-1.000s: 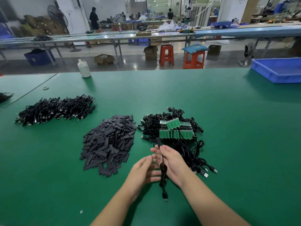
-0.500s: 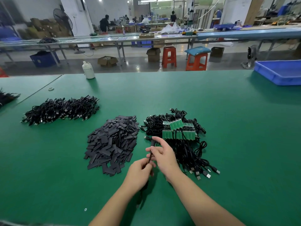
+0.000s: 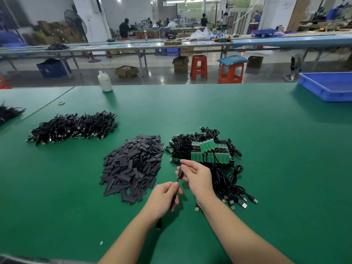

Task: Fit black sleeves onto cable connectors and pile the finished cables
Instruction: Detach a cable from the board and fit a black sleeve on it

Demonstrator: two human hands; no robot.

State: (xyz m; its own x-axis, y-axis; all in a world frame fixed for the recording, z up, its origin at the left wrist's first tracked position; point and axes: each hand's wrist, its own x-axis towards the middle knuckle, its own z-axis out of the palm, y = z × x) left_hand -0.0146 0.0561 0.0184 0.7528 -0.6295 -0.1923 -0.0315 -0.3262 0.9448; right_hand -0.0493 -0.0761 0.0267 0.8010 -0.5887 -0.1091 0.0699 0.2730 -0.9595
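At the far right corner of the green tabletop [image 3: 247,115] sits a blue tray [image 3: 327,86], its contents hidden from me. Near the front edge, my right hand [image 3: 198,176] pinches the sleeved end of a black cable [image 3: 180,173], and my left hand [image 3: 163,199] curls round its cord lower down. Loose black sleeves [image 3: 133,166] lie heaped just left, unsleeved cables [image 3: 205,149] just beyond, finished cables [image 3: 74,126] toward the left edge.
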